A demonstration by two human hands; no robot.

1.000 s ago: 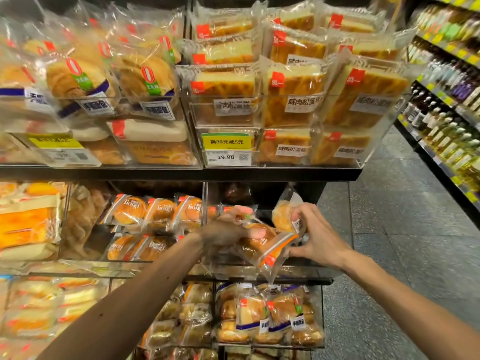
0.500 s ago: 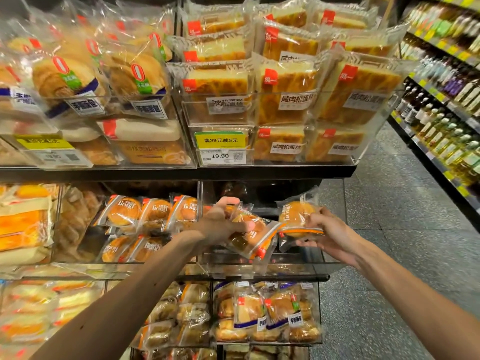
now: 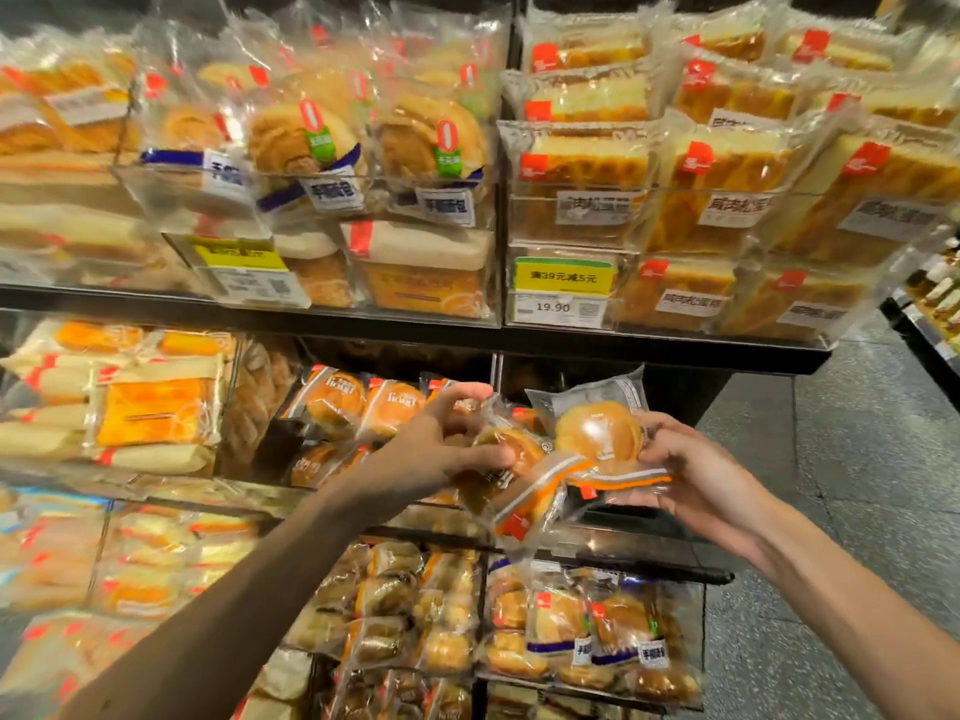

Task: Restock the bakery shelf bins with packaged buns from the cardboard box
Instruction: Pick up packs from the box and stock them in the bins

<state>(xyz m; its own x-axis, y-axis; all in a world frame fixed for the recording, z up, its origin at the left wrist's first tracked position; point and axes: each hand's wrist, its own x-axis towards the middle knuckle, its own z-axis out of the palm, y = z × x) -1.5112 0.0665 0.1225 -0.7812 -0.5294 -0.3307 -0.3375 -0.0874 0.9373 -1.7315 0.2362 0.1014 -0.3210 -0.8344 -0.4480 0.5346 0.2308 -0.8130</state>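
My left hand (image 3: 436,449) grips a packaged bun (image 3: 511,459) in a clear wrapper with orange stripes, held in front of the middle shelf bin (image 3: 613,543). My right hand (image 3: 691,470) pinches a second packaged bun (image 3: 597,433), round and golden, by its right edge, just right of the first. The two wrappers overlap. Several matching buns (image 3: 337,402) stand in the bin to the left. The cardboard box is out of view.
Upper shelf bins hold packaged bread (image 3: 311,142) and sliced cake (image 3: 722,174) behind a yellow price tag (image 3: 563,277). A lower bin (image 3: 597,631) is full of buns. Grey tiled aisle floor (image 3: 857,459) lies to the right, with a bottle shelf (image 3: 935,298) beyond.
My right hand has separated its bun from the left hand's pack and turned it flat, face up. Both hands have risen slightly and the view has shifted left.
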